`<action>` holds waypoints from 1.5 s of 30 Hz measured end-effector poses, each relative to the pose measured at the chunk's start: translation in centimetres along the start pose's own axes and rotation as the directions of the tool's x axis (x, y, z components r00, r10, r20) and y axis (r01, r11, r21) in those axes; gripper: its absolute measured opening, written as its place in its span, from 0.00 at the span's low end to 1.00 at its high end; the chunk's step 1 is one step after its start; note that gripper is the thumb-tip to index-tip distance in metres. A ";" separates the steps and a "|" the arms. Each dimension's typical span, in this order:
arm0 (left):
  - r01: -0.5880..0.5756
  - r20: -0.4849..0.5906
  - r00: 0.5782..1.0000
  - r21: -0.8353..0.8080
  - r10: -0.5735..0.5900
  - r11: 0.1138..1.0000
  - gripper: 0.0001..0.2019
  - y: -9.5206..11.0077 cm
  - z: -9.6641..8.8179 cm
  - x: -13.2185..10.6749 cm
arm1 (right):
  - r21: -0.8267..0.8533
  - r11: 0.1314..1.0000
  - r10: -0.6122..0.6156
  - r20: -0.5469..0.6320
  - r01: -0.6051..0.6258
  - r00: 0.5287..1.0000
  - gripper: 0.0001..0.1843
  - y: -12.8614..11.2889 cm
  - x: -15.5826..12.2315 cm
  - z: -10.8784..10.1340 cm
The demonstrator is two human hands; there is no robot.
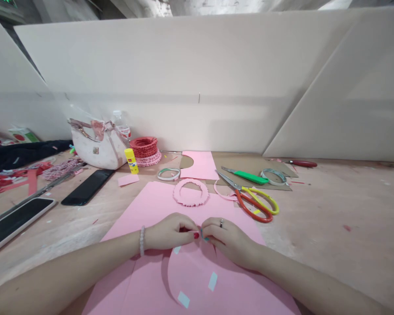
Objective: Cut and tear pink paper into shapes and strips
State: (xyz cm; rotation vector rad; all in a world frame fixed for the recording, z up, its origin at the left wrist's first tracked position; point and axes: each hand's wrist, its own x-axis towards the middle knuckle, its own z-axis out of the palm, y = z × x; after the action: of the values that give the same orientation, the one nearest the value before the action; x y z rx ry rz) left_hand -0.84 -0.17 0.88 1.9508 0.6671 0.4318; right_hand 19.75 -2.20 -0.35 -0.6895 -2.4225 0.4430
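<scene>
My left hand [175, 231] and my right hand [228, 242] meet low over a large pink paper sheet [144, 210], each closed in a pinch, their fingertips nearly touching. A narrow pink paper strip [170, 275] curves down from my left fingers, with small pale tape pieces [184, 299] on it and near it. A tiny teal patch shows at my right fingertips; what it is I cannot make out. Beyond my hands lies a pink paper ring [191, 192] with a jagged edge.
Red-and-yellow-handled scissors [254, 201], a green utility knife [249, 176] and tape rolls [273, 176] lie ahead on the right. On the left are a glue stick [131, 161], stacked red rings [144, 148], a white handbag [98, 146] and phones [87, 188]. White boards [184, 65] stand behind.
</scene>
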 end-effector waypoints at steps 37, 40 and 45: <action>0.103 -0.160 0.981 -0.060 -0.112 0.993 0.15 -0.4 0.8 0.1 | 0.742 0.471 0.476 0.242 -0.477 0.846 0.12 -0.4 0.4 -0.7; 0.098 -0.166 0.981 -0.026 -0.101 0.995 0.14 -0.3 0.8 0.2 | 0.738 0.480 0.463 0.245 -0.474 0.852 0.12 -0.4 0.4 -0.6; 0.101 -0.170 0.980 -0.005 -0.100 0.995 0.13 -0.2 0.8 0.3 | 0.744 0.476 0.466 0.239 -0.469 0.852 0.12 -0.5 0.5 -0.7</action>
State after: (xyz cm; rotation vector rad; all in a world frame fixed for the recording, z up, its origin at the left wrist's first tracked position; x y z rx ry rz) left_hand -0.19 -0.49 0.37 1.8883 0.8724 0.5388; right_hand 19.61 -2.26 0.64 -0.9056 -1.6824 1.6214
